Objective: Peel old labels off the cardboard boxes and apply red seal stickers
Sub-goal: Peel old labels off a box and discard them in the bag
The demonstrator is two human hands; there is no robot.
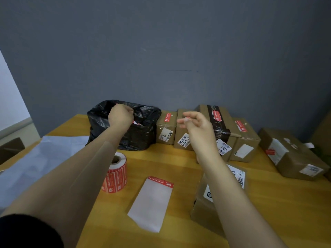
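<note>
In the head view, my left grip [120, 114] is curled over the mouth of the black bag [143, 138] at the bench's [179, 163] far left, and I cannot tell whether it pinches anything. My right grip [195, 122] hangs spread and empty above the far row. I count six cardboard boxes [245, 140]: five along the far edge, several bearing red seals, and one near box [204, 210] by the right edge with two white labels [238, 174]. One sticker roll [116, 174] and one backing strip [152, 203] lie mid-bench. The labels look thin and tear-prone, so I would lift a corner and peel low. The stickers look floppy and tacky, best held by an edge.
</note>
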